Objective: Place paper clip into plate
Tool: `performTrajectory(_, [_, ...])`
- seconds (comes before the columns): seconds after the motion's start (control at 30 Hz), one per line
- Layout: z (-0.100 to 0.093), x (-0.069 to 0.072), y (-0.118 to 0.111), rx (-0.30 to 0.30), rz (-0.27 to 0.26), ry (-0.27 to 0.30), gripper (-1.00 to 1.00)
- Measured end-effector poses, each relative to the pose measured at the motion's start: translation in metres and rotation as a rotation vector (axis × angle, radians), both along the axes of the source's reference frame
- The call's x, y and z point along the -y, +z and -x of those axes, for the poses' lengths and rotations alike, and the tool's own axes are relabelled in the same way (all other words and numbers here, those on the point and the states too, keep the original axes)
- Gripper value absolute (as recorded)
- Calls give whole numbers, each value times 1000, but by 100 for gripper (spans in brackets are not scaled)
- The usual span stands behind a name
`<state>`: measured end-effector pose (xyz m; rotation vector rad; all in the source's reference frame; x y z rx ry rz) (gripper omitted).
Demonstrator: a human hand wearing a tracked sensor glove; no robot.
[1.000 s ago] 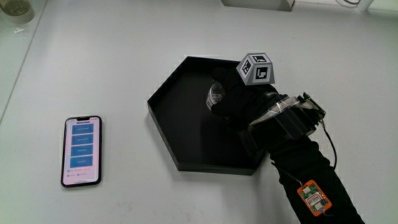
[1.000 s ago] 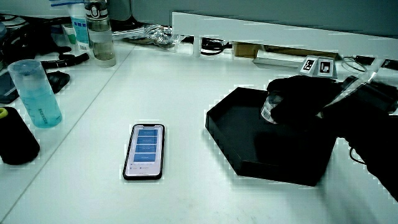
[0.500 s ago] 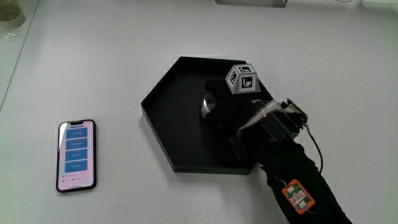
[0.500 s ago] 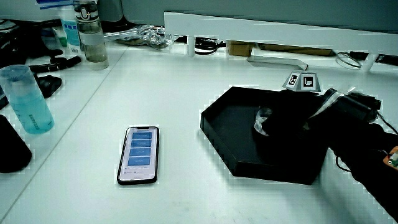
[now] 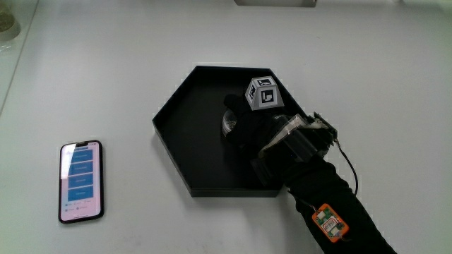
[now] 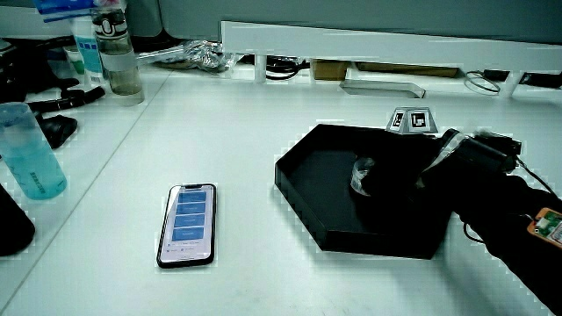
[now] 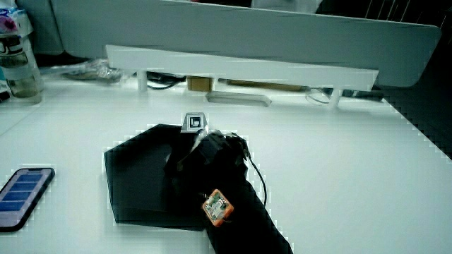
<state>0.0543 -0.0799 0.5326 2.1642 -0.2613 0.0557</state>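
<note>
**Paper clip pinched over the plate, not yet let go**

Gloved hand low over the black six-sided plate, forearm crossing the plate's rim on the person's side. Grip closed: fingers curled down and inward around a small pale, glinting thing, taken to be the paper clip. Seen also in a side view, peeking out at the fingertips above the middle of the plate's floor. True outline hidden by the glove; cannot tell whether resting on the floor or held just above it.

Likely very light and stiff, with smooth, slippery wire or plastic. Little to hold on to, so best taken by a fingertip pinch across its width, not by the palm. Not fragile, but apt to spring loose, skate on the plate's smooth floor, or cling to glove fabric on release. Low and gentle opening advisable, well inside the raised rim.

Clip at the very front of the grip, fingertip end, away from the wrist. Phone flat on the surface, well apart from the plate.
</note>
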Motion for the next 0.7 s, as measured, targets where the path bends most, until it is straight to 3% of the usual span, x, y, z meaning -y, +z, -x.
performTrajectory(0.03, [1,0,3,-8,34,-9,0])
performTrajectory(0.1, [2,0,4,-17,48,-17,-17])
performTrajectory(0.2, [1,-3,9,10,91,-16,-42])
performTrajectory(0.37, [-3,-3,0,33,73,-5,-83])
performTrajectory(0.43, [-6,-3,-7,58,-18,28,-100])
performTrajectory(0.47, [-7,-4,-13,80,-98,60,-100])
performTrajectory(0.5, [-8,-6,-21,127,-157,68,-100])
performTrajectory(0.53, [-9,-7,-26,134,-206,87,-100])
performTrajectory(0.7, [-8,-7,-36,165,-274,86,-100])
